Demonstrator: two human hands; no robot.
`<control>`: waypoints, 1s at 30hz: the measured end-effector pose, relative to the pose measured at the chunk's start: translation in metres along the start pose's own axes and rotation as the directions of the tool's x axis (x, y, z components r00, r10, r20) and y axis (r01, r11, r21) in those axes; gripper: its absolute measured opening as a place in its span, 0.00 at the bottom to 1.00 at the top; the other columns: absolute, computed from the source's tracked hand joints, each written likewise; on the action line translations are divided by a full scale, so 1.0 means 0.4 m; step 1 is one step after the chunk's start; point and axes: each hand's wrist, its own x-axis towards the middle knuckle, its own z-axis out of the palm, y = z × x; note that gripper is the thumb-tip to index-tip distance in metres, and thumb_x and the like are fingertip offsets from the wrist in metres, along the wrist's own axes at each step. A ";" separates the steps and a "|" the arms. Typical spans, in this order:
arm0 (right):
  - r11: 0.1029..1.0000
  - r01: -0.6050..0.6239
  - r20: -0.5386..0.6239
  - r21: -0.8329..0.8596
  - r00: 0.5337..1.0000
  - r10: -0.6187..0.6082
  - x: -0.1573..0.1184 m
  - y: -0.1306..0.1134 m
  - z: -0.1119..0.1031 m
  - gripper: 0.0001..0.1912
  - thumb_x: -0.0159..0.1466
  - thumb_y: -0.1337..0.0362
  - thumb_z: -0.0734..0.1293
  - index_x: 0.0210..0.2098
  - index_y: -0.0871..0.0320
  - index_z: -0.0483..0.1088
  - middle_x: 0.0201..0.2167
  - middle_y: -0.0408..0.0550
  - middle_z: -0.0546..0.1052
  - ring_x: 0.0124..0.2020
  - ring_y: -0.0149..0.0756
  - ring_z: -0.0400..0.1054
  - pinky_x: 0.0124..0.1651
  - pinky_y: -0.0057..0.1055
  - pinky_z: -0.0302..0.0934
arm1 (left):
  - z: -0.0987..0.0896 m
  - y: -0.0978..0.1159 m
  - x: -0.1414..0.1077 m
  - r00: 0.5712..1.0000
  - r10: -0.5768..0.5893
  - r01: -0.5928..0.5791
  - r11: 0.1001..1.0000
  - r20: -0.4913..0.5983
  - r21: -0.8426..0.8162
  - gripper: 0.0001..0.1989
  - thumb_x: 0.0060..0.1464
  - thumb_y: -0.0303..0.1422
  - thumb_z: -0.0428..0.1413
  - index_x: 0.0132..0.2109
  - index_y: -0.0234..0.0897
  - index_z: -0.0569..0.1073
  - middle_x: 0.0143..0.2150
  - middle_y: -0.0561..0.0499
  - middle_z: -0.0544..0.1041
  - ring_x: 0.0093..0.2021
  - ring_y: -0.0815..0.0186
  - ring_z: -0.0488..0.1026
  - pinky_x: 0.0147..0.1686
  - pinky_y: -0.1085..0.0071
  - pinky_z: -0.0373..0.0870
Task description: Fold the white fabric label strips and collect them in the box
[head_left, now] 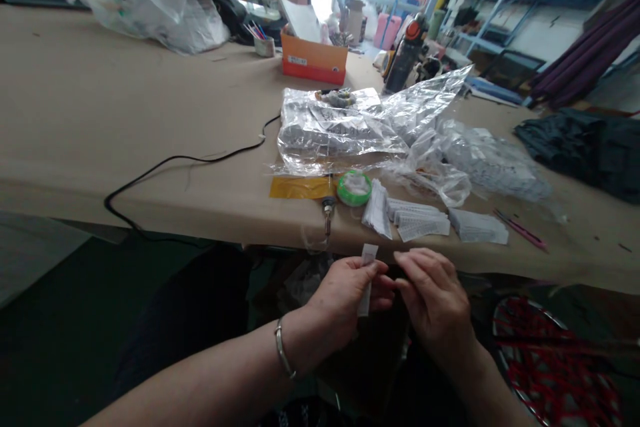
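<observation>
My left hand (345,283) pinches a narrow white label strip (369,255) upright between thumb and fingers, just off the table's front edge. Close on its right is my right hand (435,293), thumb and fingertips drawn together; anything between them is too small to make out. On the table beyond lie a folded white bundle of strips (377,210), a fanned stack of printed labels (420,219) and a smaller label stack (479,225). A green round tub (354,188) with white stuff inside sits beside a metal-tipped tool (327,213) pointing toward me.
Clear plastic bags (345,130) cover the table's middle. Pink tweezers (523,230) lie at right, near dark fabric (585,150). A black cord (175,159) crosses the left side. Behind stand an orange box (315,63), a pen cup (265,47) and a dark canister (403,60).
</observation>
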 end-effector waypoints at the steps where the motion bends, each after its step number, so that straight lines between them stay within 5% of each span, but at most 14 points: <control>1: 0.996 -0.049 -0.009 -0.071 0.999 0.049 0.002 0.031 0.006 0.17 0.64 0.65 0.63 0.52 0.63 0.67 0.44 0.56 0.73 0.49 0.45 0.64 0.52 0.45 0.62 | -0.003 -0.001 0.001 1.000 -0.010 0.011 0.999 -0.009 0.042 0.05 0.54 0.28 0.55 0.36 0.29 0.72 0.26 0.48 0.74 0.24 0.71 0.71 0.26 0.75 0.68; 5: 0.959 -0.117 -0.008 -0.257 0.993 0.119 0.001 0.125 0.037 0.16 0.64 0.64 0.62 0.49 0.65 0.70 0.44 0.58 0.74 0.49 0.48 0.64 0.52 0.47 0.62 | -0.019 -0.013 0.005 1.000 -0.002 0.003 0.985 -0.008 0.173 0.05 0.57 0.29 0.52 0.40 0.32 0.69 0.24 0.50 0.74 0.22 0.70 0.72 0.25 0.74 0.68; 10: 0.980 -0.109 -0.113 -0.166 0.989 0.091 -0.012 0.152 0.045 0.08 0.63 0.69 0.63 0.39 0.59 0.73 0.39 0.52 0.77 0.43 0.41 0.69 0.49 0.41 0.65 | -0.029 -0.025 0.014 1.000 -0.031 0.031 0.980 -0.005 0.196 0.06 0.56 0.32 0.53 0.37 0.33 0.67 0.24 0.51 0.74 0.23 0.69 0.72 0.24 0.75 0.67; 15: 0.988 -0.115 -0.200 0.100 0.971 0.133 -0.029 0.105 0.023 0.08 0.62 0.71 0.64 0.39 0.56 0.72 0.40 0.50 0.76 0.46 0.41 0.71 0.50 0.43 0.66 | -0.014 -0.007 0.003 0.994 -0.109 0.107 0.987 0.007 0.119 0.08 0.54 0.31 0.53 0.37 0.29 0.71 0.28 0.46 0.76 0.23 0.69 0.72 0.27 0.71 0.69; 19: 0.952 0.100 -0.054 0.290 0.995 -0.089 -0.051 0.023 0.013 0.09 0.61 0.72 0.65 0.41 0.57 0.71 0.43 0.52 0.76 0.53 0.44 0.67 0.52 0.46 0.65 | 0.000 0.001 -0.006 0.987 -0.121 0.119 0.993 0.110 0.020 0.06 0.49 0.27 0.54 0.34 0.26 0.73 0.26 0.47 0.74 0.22 0.70 0.70 0.25 0.73 0.66; 22: 0.942 0.169 0.029 0.291 0.982 -0.185 -0.064 -0.018 0.017 0.08 0.62 0.73 0.64 0.39 0.58 0.71 0.42 0.53 0.77 0.54 0.42 0.67 0.55 0.46 0.63 | 0.000 -0.006 -0.007 0.987 -0.098 0.106 0.993 0.128 -0.058 0.05 0.47 0.25 0.54 0.30 0.26 0.73 0.23 0.49 0.71 0.20 0.72 0.67 0.21 0.76 0.61; 30: 0.953 0.150 0.081 0.261 0.981 -0.177 -0.074 -0.026 0.025 0.09 0.62 0.73 0.63 0.40 0.58 0.70 0.44 0.54 0.77 0.55 0.42 0.66 0.57 0.48 0.61 | -0.004 -0.013 -0.012 0.975 -0.141 0.165 0.977 0.169 -0.136 0.11 0.55 0.33 0.54 0.32 0.27 0.73 0.26 0.48 0.72 0.22 0.71 0.68 0.23 0.75 0.62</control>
